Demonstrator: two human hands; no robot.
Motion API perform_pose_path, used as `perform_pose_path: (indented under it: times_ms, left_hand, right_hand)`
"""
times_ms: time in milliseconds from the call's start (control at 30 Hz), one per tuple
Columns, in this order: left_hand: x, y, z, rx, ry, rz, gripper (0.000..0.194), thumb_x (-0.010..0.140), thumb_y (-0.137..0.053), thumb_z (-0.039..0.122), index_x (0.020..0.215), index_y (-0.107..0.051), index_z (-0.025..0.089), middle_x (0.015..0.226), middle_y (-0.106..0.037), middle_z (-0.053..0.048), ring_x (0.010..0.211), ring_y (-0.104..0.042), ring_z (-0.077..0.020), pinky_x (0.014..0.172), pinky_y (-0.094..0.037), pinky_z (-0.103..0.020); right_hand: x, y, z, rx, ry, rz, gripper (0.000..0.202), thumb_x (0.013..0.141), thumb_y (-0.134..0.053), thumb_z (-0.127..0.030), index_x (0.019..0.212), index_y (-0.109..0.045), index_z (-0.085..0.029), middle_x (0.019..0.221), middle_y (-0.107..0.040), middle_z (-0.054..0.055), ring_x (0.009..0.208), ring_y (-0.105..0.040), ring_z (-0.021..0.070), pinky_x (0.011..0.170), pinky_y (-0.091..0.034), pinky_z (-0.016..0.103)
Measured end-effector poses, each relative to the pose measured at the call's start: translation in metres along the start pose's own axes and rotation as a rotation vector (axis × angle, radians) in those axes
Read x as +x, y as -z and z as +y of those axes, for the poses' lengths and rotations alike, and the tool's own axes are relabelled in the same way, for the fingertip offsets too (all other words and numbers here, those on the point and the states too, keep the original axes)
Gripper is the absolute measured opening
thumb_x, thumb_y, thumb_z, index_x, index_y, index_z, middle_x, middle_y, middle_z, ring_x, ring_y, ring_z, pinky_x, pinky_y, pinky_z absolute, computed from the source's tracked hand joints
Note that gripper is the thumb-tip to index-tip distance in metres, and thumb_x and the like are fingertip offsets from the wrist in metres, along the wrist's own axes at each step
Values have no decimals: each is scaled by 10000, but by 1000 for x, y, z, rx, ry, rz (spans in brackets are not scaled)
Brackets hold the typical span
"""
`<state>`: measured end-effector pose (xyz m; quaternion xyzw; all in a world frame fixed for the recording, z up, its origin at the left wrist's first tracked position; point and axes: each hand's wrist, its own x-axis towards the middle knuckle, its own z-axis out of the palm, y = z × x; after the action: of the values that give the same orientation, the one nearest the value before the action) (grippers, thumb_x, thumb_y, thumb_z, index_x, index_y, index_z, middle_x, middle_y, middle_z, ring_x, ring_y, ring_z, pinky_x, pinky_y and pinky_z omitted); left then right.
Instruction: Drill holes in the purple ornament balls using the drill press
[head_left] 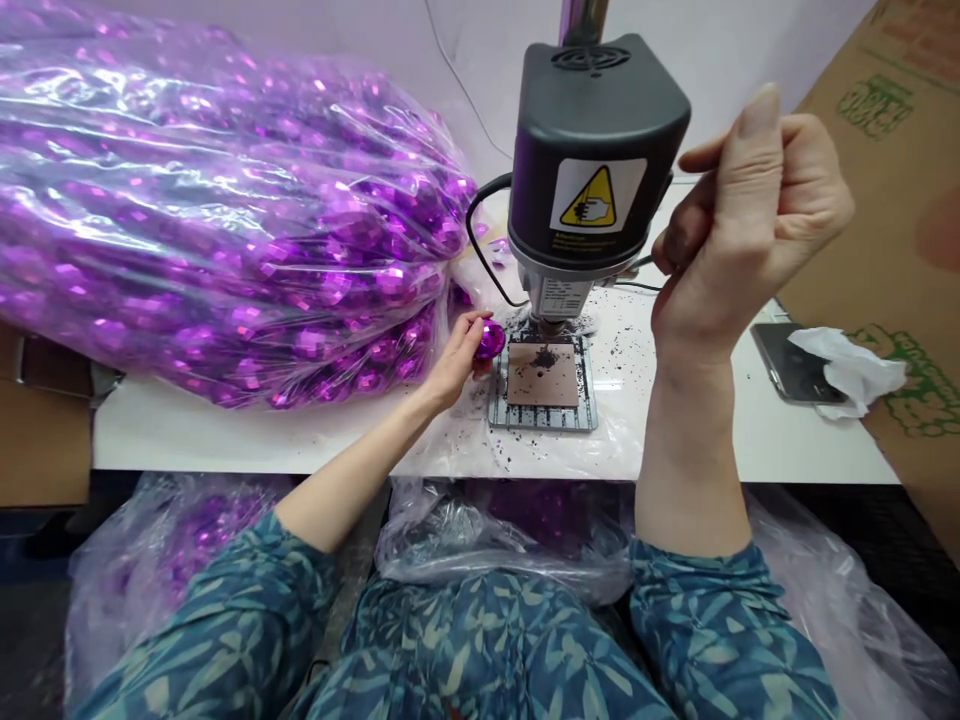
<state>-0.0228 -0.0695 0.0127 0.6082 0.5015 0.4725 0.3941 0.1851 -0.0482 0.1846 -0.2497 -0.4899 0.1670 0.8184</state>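
My left hand [457, 362] holds a shiny purple faceted ball [490, 340] at the left edge of the drill press's grey metal base [544, 418]. On that base lies a square brown board [525, 385] with a dark hole and dark shavings on it. The black drill press head [592, 110], with a yellow warning sticker, stands over the board. My right hand [750, 200] is raised at the right side of the head, its fingers curled; what they grip, if anything, is hidden behind the hand and the machine.
A large clear bag of purple balls [262, 230] fills the left of the white table [225, 440]. At the right are a dark phone [791, 365], crumpled white tissue [851, 370] and a cardboard box [892, 200]. Plastic bags [442, 540] hang below the front edge.
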Motion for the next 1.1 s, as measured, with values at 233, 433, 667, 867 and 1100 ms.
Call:
perform_pose_path:
  times_ms: [233,433,667,867,1100]
  left_hand:
    - [-8,-18,-5,-457,327,-200,536,887,-702,694,1125,-657,215,965,-738,-71,588,-587,-124,507,-482,-275]
    - [-2,-26,-17,-345,213,-123,597,817,-822,632,1197,-683,193,1083,-767,-95,721,-675,-148,581,-541,-268]
    - [4,-34,-18,-265,184,-117,681,720,-930,502,1241,-659,158,1216,-748,-134,913,-731,-208,757,-607,-335]
    - [5,-42,-22,-105,139,-97,652,713,-941,414,1254,-678,161,1046,-762,-81,818,-693,-174,751,-572,-314]
    - [-6,-54,-23,119,-103,-92,595,747,-924,337,1271,-678,197,1157,-732,-88,1054,-694,-253,927,-582,-397]
  right_hand:
    - [0,0,0,6,-9,1,637,661,-579,-839,613,-532,-205,408,-285,-110,320,-258,28,356,-134,287]
    - [-1,-1,0,81,-3,1,625,652,-635,-822,604,-541,-206,405,-305,-101,317,-250,38,360,-121,313]
    - [-3,0,-2,82,-7,-7,616,680,-623,-792,623,-534,-186,427,-321,-107,321,-251,19,341,-153,287]
    - [-5,1,-4,89,-19,-16,536,692,-655,-721,622,-547,-201,427,-319,-103,327,-255,41,366,-194,305]
    - [-7,1,-7,22,1,-15,625,677,-559,-858,621,-537,-236,438,-283,-89,336,-240,50,380,-193,334]
